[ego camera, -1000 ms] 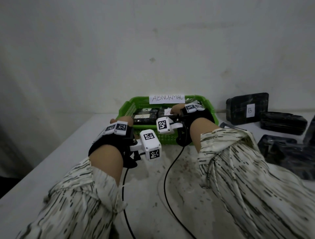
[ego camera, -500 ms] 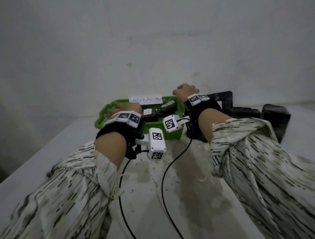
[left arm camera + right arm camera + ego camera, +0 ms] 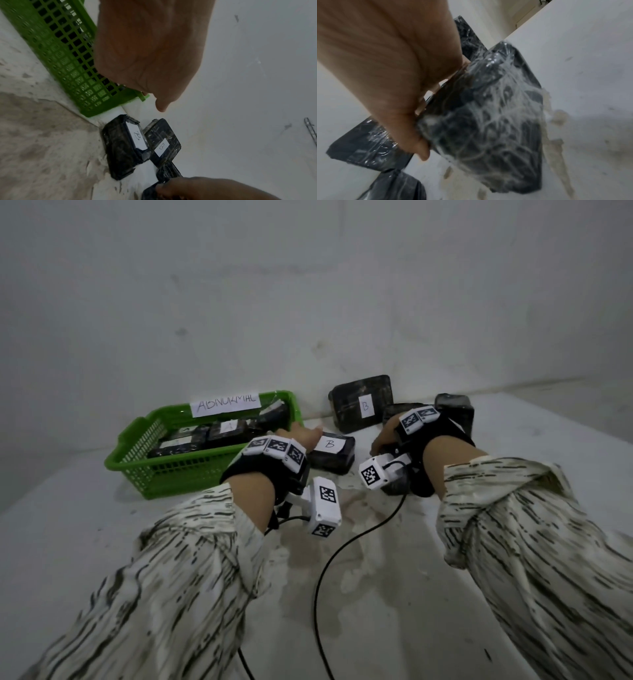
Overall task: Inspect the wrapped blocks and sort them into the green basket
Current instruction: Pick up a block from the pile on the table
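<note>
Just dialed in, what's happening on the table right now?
A person is sorting black wrapped blocks. The right hand grips a plastic-wrapped block just above the table. The left hand is open beside the green basket labelled ABNORMAL, which already holds several blocks. Two blocks marked B sit outside it.

Dim flat light, motion blur, wide-angle edge distortion

A white table (image 3: pixel 534 446) stands against a pale grey wall (image 3: pixel 308 285). Brownish worn stains (image 3: pixel 356 529) mark the tabletop's middle, and a black cable (image 3: pixel 329 570) curves across them. A white paper label (image 3: pixel 226 404) handwritten "ABNORMAL" is fixed upright at the back.
</note>
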Demonstrator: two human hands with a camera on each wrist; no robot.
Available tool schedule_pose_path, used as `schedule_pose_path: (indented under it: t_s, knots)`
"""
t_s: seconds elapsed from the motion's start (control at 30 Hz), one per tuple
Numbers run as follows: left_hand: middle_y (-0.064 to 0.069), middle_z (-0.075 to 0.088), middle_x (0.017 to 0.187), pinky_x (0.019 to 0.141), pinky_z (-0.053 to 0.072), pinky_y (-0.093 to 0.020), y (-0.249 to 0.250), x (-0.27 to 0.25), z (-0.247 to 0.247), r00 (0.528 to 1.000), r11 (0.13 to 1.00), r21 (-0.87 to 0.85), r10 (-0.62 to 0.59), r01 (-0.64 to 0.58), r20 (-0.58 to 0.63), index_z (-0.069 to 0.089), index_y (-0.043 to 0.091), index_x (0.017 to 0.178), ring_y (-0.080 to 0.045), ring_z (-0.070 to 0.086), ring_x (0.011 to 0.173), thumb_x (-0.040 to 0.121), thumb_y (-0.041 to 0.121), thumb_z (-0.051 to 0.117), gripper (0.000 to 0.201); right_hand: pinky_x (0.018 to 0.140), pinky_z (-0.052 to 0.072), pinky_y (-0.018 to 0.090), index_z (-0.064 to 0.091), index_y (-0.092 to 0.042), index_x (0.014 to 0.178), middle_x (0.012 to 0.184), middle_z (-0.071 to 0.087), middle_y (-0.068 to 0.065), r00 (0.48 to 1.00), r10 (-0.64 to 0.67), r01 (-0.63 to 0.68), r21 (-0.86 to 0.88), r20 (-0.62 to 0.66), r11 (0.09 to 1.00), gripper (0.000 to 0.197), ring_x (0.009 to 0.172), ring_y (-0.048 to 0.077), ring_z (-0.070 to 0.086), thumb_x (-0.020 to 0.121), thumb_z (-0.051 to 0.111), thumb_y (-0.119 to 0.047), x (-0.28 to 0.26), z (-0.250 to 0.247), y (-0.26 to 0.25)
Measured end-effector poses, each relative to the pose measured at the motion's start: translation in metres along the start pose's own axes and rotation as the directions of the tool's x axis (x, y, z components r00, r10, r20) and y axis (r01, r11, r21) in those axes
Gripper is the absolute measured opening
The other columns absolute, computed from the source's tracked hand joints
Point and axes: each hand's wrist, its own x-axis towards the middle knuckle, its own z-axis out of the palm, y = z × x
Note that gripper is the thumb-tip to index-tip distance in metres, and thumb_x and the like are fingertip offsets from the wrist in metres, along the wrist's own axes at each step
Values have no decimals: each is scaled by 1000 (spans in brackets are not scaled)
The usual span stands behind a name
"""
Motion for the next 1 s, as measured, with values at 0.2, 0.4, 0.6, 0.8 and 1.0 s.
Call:
schedule_pose_path:
  t_s: [0.2, 0.4, 0.6, 0.8, 1.0]
  knots:
    - [-17, 32, 151, 114, 27, -42, -4, 28, 1, 995, 979, -205, 34, -14, 96, 25, 8, 147, -34, 34, 137, 91, 53, 43, 74, 102, 40, 41, 55, 0, 128, 136, 49, 22, 1000, -14, 15, 65, -20, 998, 51, 126, 38, 46, 85, 66, -25, 10, 10, -2]
    - [-14, 35, 150, 115, 27, -41, -8, 20, -15, 980, 886, -463, 115, -28, 160, 36, 4, 143, -30, 34, 138, 96, 44, 44, 62, 67, 47, 24, 68, -16, 87, 96, 64, 10, 954, -100, 190, 315, -281, 930, 25, 88, 22, 57, 70, 71, -35, 21, 2, -27]
    - [-12, 42, 145, 77, 47, -30, -5, 5, -56, 986, 659, -749, 161, -72, 47, 43, 8, 139, -22, 50, 114, 97, 34, 46, 49, 60, 50, 26, 63, -15, 83, 77, 64, 5, 920, -310, 342, 880, -241, 330, 6, 66, 16, 62, 84, 69, -16, 1, -14, -65]
    - [-3, 58, 95, 70, 48, -36, -11, -18, -72, 972, 488, -873, 208, -8, 107, 56, 19, 98, -18, 57, 80, 94, 53, 41, 38, 76, 44, 31, 63, -18, 114, 97, 66, 4, 841, -472, 416, 874, -263, 253, 25, 90, 19, 60, 89, 64, -19, -2, 1, -90]
    - [1, 58, 80, 64, 44, -25, -39, -20, -73, 967, 431, -900, 249, -61, 53, 57, 19, 86, -14, 53, 72, 90, 50, 52, 31, 63, 47, 29, 57, -19, 118, 92, 64, 2, 878, -453, 370, 820, -154, 437, 32, 78, 19, 62, 98, 47, -41, -21, 12, -110]
